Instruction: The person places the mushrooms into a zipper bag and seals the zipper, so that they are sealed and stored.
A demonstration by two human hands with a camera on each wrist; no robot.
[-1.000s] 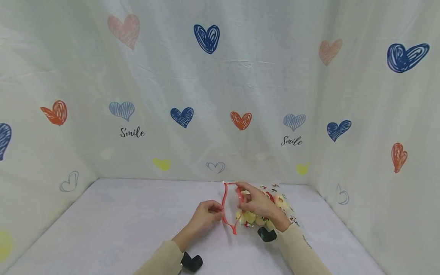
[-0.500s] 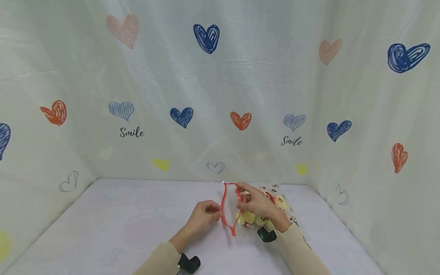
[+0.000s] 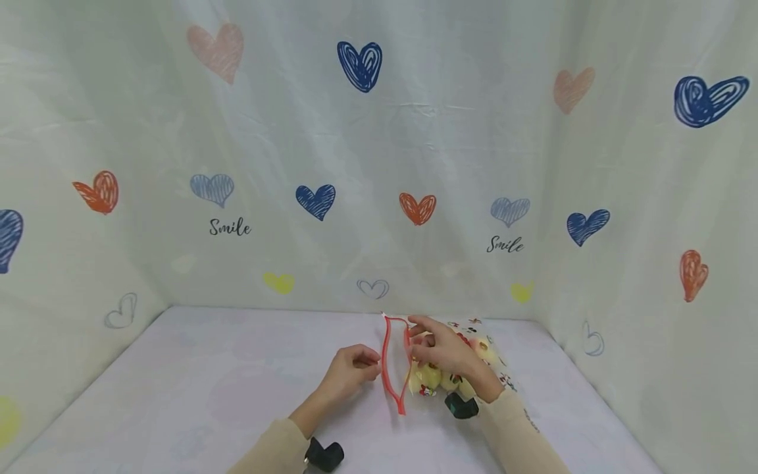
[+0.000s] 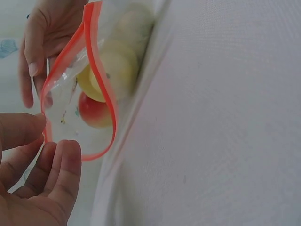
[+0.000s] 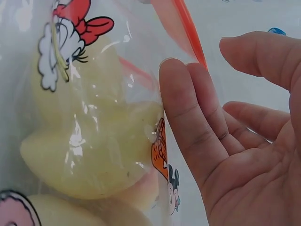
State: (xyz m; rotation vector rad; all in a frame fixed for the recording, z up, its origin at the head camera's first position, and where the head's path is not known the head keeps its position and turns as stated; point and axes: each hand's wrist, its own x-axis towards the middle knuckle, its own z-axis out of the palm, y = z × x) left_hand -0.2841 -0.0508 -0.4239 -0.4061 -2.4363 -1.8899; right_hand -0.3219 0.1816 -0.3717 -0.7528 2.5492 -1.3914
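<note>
A clear plastic zip bag with cartoon prints (image 3: pixel 488 349) lies on the right of the table, its red-edged mouth (image 3: pixel 385 355) spread and facing left. Several pale yellow things (image 5: pixel 94 141), rounded like toy ducks, are inside it, one with a red part (image 4: pixel 94 110). My left hand (image 3: pixel 349 370) is at the mouth's left side. In the left wrist view its thumb and index fingertips meet at the red edge. My right hand (image 3: pixel 444 349) is at the mouth's other side, over the bag. Its thumb stands apart from the fingers (image 5: pixel 176 89), whose tips lie against the plastic.
The table (image 3: pixel 237 382) has a pale cover. A white curtain (image 3: pixel 355 145) printed with hearts and "Smile" hangs behind it and at both sides. A black wrist-worn piece (image 3: pixel 324 454) sits under the left forearm, with another (image 3: pixel 462 405) by the right wrist.
The bag's mouth has narrowed, its right edge shifting left and its lower corner dropping slightly. My left hand has drawn a little to the left. The right hand has hardly moved.
</note>
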